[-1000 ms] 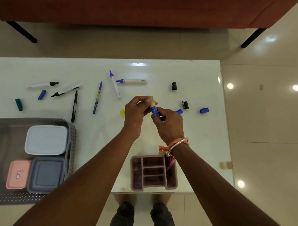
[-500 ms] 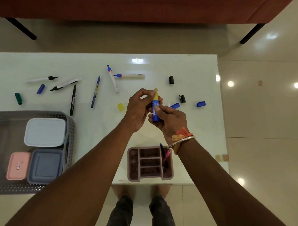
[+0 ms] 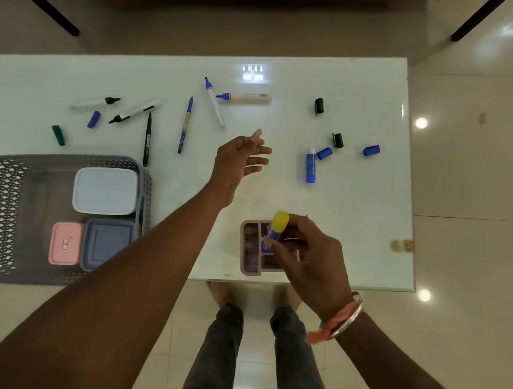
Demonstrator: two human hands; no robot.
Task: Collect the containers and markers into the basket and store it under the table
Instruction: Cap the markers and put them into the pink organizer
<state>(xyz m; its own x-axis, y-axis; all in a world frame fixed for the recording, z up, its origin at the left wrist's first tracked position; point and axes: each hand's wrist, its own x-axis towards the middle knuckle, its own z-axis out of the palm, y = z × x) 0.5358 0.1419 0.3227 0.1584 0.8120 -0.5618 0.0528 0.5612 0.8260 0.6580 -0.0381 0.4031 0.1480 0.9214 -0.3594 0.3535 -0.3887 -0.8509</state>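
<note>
At the counter's (image 3: 352,198) left near corner sits the grey lattice basket (image 3: 6,183), already holding three closed containers: a white-lidded box (image 3: 105,190) toward the far side, a small pink box (image 3: 65,243) and a blue-grey box (image 3: 109,243) nearer the front edge; what is inside them cannot be seen. Beyond the basket, toward the far left of the counter, uncapped markers lie scattered with loose caps: a green cap (image 3: 58,135), a blue cap (image 3: 93,119), two white-barrelled black markers (image 3: 135,110), a slim black pen (image 3: 147,139), a blue pen (image 3: 185,125) and two white-barrelled blue markers (image 3: 214,102). These look light, stiff and smooth, likely to roll on the glossy top, so pinching mid-barrel seems the safest hold. The left hand (image 3: 239,161) hovers above the counter's middle with its fingers spread and holding nothing. At the near edge stands a pink divided organiser (image 3: 250,250); its compartments are too dim to read. Directly over it the right hand (image 3: 311,255) pinches a blue marker with a yellow cap (image 3: 277,227), fingers closed around the barrel, cap end upward. Toward the right edge lie a blue glue-stick-like tube (image 3: 310,165), two blue caps (image 3: 372,150) and two black caps (image 3: 319,106), small pieces best picked up with the fingertips.
</note>
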